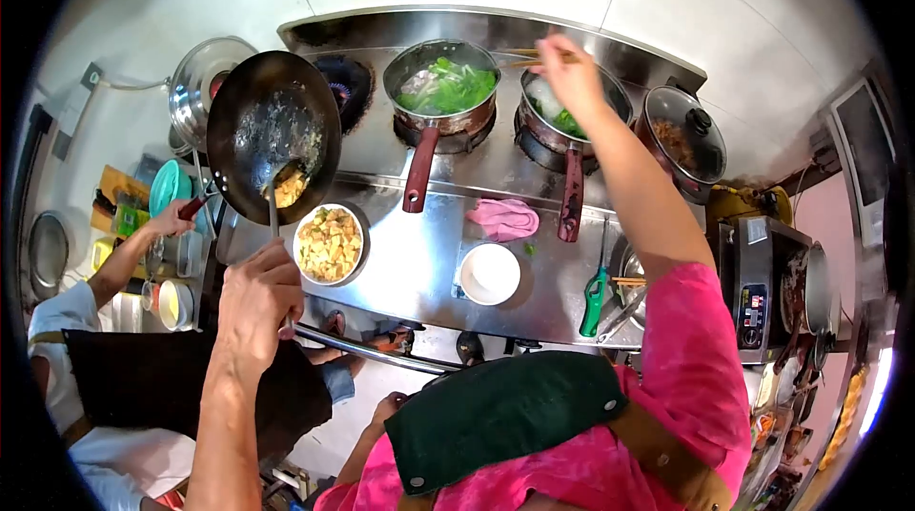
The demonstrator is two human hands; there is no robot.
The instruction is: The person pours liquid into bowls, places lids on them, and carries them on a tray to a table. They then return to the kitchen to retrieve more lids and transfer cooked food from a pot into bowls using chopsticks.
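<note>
My right hand (569, 72) reaches across the stove, fingers closed around wooden chopsticks (519, 59) that point left along the far rim of the right saucepan (572, 189). That pan holds green leaves and something whitish, partly hidden by my hand and forearm. Left of it, another saucepan (420, 168) contains bright green vegetables (457, 87) and pale strips. My left hand (386, 408) hangs low beside my dark green apron (505, 416), its fingers mostly hidden. Closest to it is the counter's metal rail (376, 356).
At left a co-worker's hand (173, 217) tilts a wok (253, 125); their other hand (262, 287) works a long-handled utensil (273, 211) above a bowl of yellowish cubes (329, 244). A pink cloth (503, 219), white bowl (489, 275), green lighter (594, 301) and lidded pot (686, 134) stand around.
</note>
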